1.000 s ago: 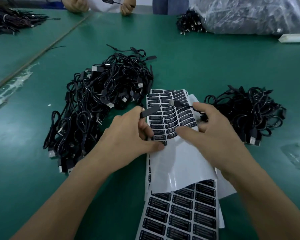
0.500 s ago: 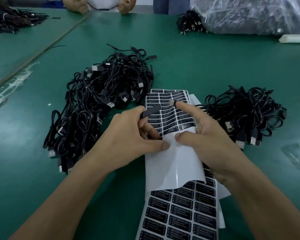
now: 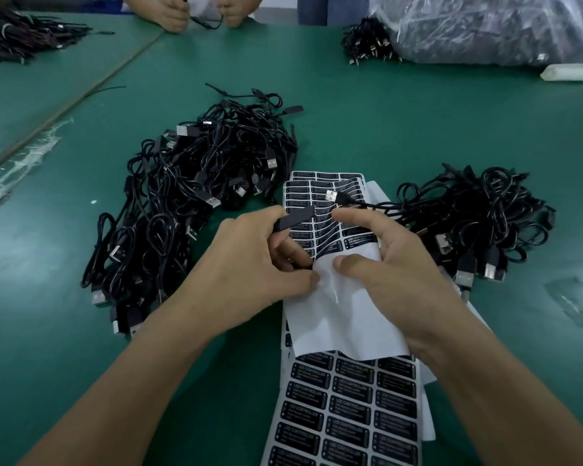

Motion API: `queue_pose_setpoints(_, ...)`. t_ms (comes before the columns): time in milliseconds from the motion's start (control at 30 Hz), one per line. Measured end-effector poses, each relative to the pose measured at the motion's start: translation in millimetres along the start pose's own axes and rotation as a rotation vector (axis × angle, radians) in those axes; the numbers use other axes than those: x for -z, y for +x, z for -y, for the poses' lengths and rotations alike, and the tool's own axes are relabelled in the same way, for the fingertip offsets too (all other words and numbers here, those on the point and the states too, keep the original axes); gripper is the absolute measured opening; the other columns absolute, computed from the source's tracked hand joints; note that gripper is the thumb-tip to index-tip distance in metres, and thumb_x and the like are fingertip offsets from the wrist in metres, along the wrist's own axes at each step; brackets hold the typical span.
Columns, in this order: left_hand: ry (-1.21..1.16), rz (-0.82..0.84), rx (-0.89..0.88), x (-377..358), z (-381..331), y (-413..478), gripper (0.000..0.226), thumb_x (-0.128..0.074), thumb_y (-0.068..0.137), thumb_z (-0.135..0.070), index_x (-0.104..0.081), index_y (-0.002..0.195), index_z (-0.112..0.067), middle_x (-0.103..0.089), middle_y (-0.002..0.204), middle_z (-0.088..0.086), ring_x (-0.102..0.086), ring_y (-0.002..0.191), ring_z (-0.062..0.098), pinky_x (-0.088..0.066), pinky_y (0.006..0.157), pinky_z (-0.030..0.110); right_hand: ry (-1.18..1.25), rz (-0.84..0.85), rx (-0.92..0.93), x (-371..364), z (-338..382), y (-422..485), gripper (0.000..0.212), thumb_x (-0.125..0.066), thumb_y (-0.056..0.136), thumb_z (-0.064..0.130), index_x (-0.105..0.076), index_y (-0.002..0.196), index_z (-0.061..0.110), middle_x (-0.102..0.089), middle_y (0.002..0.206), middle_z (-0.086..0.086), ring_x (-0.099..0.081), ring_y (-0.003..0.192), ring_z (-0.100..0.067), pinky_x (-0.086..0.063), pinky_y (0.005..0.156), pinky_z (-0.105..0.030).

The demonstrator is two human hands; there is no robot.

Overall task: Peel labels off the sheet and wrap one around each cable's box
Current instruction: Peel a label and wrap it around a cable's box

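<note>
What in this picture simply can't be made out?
Head view only.
Small print on the label sheet: too small, blurred.
Near end of the box: inside the left hand.
Where the cable runs: behind the right hand.
Plastic bag contents: cloudy film.
Far person: cut off by top edge.

A person's left hand (image 3: 249,274) grips a black box (image 3: 293,220), thumb resting on the white back of a curled label sheet (image 3: 344,317). Just right of that grip, the right hand (image 3: 401,267) pinches the sheet's fold between thumb and forefinger. Beyond the grip, a cable (image 3: 367,205) ends in a plug (image 3: 331,195) over the labels. A cable pile (image 3: 189,203) lies left of the grip and a second pile (image 3: 478,223) right, on a green table (image 3: 384,112).
</note>
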State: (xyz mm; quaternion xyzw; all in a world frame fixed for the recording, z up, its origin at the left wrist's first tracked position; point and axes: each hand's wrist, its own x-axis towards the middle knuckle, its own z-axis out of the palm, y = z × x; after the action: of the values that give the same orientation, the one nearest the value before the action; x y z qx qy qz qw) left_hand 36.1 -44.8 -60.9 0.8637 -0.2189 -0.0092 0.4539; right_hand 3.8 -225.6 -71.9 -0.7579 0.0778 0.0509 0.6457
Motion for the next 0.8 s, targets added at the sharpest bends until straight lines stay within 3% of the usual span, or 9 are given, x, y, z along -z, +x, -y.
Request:
queue_pose_setpoints(100,-0.017,0.001,0.022,-1,1,0,0.06,-0.086,0.069,-0.01,-0.052,0.061,-0.058,-0.075,0.075,-0.015,-0.068,0.061,0.002,-0.054,0.059,0.019,-0.016,-0.013,-0.004,-1,0,0,0.052,-0.065,0.09,0.002,-0.063,0.118,0.046,-0.061,0.133,0.001,-0.053,0.13,-0.028,-0.042,0.108,-0.055)
queue_pose_setpoints(200,-0.021,-0.003,0.059,-2,2,1,0.055,-0.084,0.069,-0.01,-0.048,0.059,-0.05,-0.075,0.074,-0.015,-0.069,0.064,0.004,-0.06,0.065,0.037,-0.021,-0.032,-0.008,-2,1,-1,0.05,-0.066,0.09,0.003,-0.064,0.117,0.045,-0.059,0.134,0.003,-0.055,0.128,-0.026,-0.045,0.106,-0.052)
queue_pose_setpoints(367,-0.052,-0.022,0.109,-5,5,1,0.052,-0.079,0.069,-0.013,-0.029,0.066,-0.028,-0.074,0.069,-0.007,-0.066,0.074,0.035,-0.054,0.067,0.059,-0.038,-0.053,-0.006,-3,2,-1,0.049,-0.065,0.089,0.003,-0.064,0.117,0.042,-0.062,0.126,0.003,-0.065,0.108,-0.021,-0.055,0.094,-0.048)
queue_pose_setpoints(467,-0.065,-0.056,0.132,-6,8,1,0.049,-0.074,0.068,-0.016,-0.026,0.066,-0.023,-0.073,0.069,0.005,-0.065,0.075,0.04,-0.052,0.062,0.055,-0.128,-0.104,0.044,-3,2,-3,0.047,-0.065,0.087,0.007,-0.063,0.118,0.042,-0.059,0.122,0.017,-0.067,0.084,-0.005,-0.06,0.073,-0.035)
queue_pose_setpoints(500,-0.065,-0.074,0.138,-5,9,2,0.046,-0.072,0.067,-0.017,-0.027,0.066,-0.021,-0.071,0.071,0.01,-0.065,0.074,0.039,-0.05,0.06,0.051,-0.191,-0.13,0.072,-3,1,-4,0.046,-0.066,0.086,0.011,-0.061,0.119,0.043,-0.056,0.12,0.024,-0.064,0.092,-0.002,-0.056,0.072,-0.027)
queue_pose_setpoints(600,-0.093,-0.153,0.158,-3,10,2,0.041,-0.068,0.066,-0.018,-0.028,0.068,-0.017,-0.068,0.075,0.023,-0.067,0.076,0.039,-0.053,0.066,0.053,-0.397,-0.183,0.135,-2,-1,-8,0.048,-0.068,0.085,0.026,-0.054,0.126,0.046,-0.051,0.12,0.031,-0.048,0.12,-0.003,-0.039,0.082,-0.02)
queue_pose_setpoints(700,-0.171,-0.251,0.174,0,8,3,0.043,-0.068,0.065,-0.014,-0.026,0.065,-0.023,-0.069,0.07,0.018,-0.066,0.078,0.045,-0.055,0.073,0.063,-0.522,-0.17,0.136,1,1,-11,0.053,-0.069,0.085,0.038,-0.046,0.132,0.051,-0.052,0.125,0.026,-0.048,0.106,0.008,-0.036,0.068,-0.008)
queue_pose_setpoints(733,-0.19,-0.28,0.178,2,8,3,0.043,-0.068,0.064,-0.013,-0.026,0.063,-0.026,-0.068,0.068,0.017,-0.066,0.076,0.044,-0.056,0.073,0.062,-0.55,-0.165,0.126,2,2,-11,0.055,-0.069,0.085,0.041,-0.043,0.132,0.052,-0.053,0.128,0.022,-0.049,0.103,0.003,-0.037,0.069,-0.008)
queue_pose_setpoints(800,-0.227,-0.311,0.182,3,8,4,0.043,-0.068,0.064,-0.012,-0.029,0.059,-0.029,-0.066,0.07,0.023,-0.066,0.072,0.04,-0.058,0.074,0.057,-0.624,-0.17,0.097,4,5,-13,0.061,-0.068,0.083,0.049,-0.037,0.136,0.054,-0.055,0.129,0.013,-0.051,0.104,-0.012,-0.048,0.079,-0.026)
